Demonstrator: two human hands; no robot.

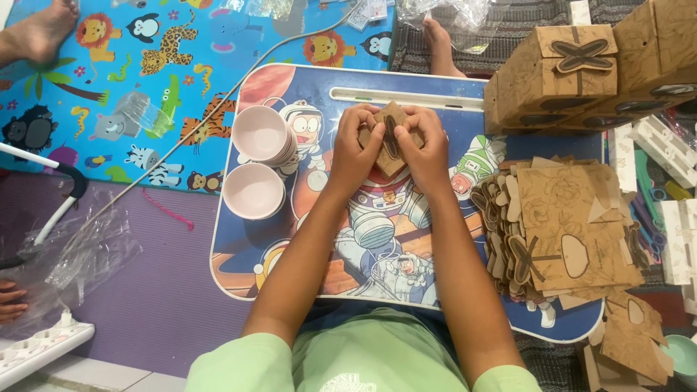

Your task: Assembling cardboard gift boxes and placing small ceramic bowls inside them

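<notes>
Both my hands hold a small brown cardboard box [390,138] with a dark bow-shaped cutout over the middle of a low lap table [319,94] printed with cartoon astronauts. My left hand [353,149] grips the box's left side, and my right hand [425,152] grips its right side, thumbs pressed on the front. A stack of flat printed cardboard blanks [563,225] lies on the table's right part. Finished brown boxes [563,72] are piled at the upper right.
Two stacks of pink bowls [255,163] stand on the table's left side. A colourful animal play mat [145,80] and a white cable lie to the left. Other people's bare feet [40,33] rest at the top. A white power strip [40,348] sits bottom left.
</notes>
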